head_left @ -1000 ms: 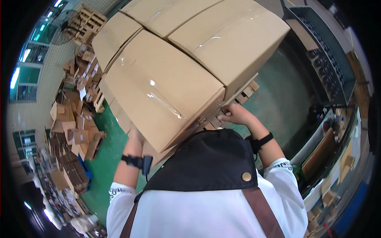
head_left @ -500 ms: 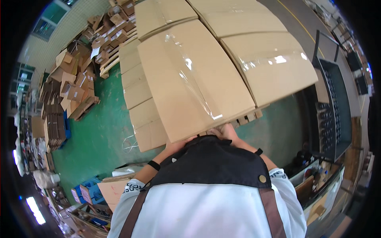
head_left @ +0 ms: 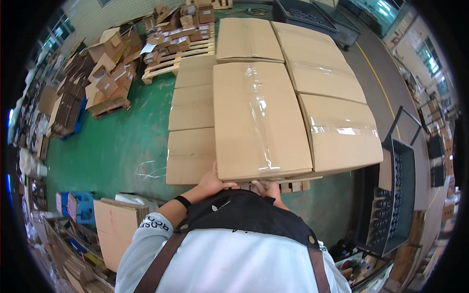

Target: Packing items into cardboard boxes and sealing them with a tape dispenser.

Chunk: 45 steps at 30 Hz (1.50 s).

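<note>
Green floor [head_left: 107, 156] extends across the left of the frame. Taped cardboard box [head_left: 242, 122]: frame center, beside other taped boxes [head_left: 337, 115]. Left hand [head_left: 212, 182]: at the box's lower-left corner, thumb spread away from the fingers. Right hand [head_left: 267, 188]: near the box's lower edge, partly hidden by the black apron [head_left: 254, 215]; finger state cannot be determined.

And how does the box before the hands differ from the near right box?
Tape runs front to back on the front box but sideways on the right box. The left hand is at the front box's near left corner; no hand is at the right box. Both are brown cardboard.
</note>
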Each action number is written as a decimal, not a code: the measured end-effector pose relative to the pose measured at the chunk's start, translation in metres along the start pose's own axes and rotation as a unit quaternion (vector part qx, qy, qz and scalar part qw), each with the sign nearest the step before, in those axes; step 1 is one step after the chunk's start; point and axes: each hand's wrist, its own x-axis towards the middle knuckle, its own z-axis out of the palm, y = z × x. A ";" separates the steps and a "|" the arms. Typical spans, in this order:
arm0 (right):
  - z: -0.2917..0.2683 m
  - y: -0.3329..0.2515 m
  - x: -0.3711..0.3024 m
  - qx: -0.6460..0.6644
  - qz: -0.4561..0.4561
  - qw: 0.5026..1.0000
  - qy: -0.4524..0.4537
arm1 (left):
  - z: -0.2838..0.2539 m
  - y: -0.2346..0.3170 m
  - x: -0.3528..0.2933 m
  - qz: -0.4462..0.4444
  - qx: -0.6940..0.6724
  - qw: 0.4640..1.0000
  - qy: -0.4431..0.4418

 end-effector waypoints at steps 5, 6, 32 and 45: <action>0.018 -0.003 -0.014 -0.018 -0.020 0.999 0.021 | 0.006 0.002 -0.016 0.057 0.021 0.993 0.105; 0.028 0.018 -0.018 0.060 -0.069 0.995 0.036 | 0.005 -0.004 -0.016 0.129 0.052 0.980 0.145; 0.658 -0.164 -0.101 -0.391 -0.247 0.805 -0.372 | 0.237 -0.443 -0.667 -0.605 -0.429 0.359 0.567; 0.459 -0.516 -0.168 -0.352 -0.777 0.468 -0.229 | 0.006 -0.170 -0.804 -0.117 -0.524 0.249 0.806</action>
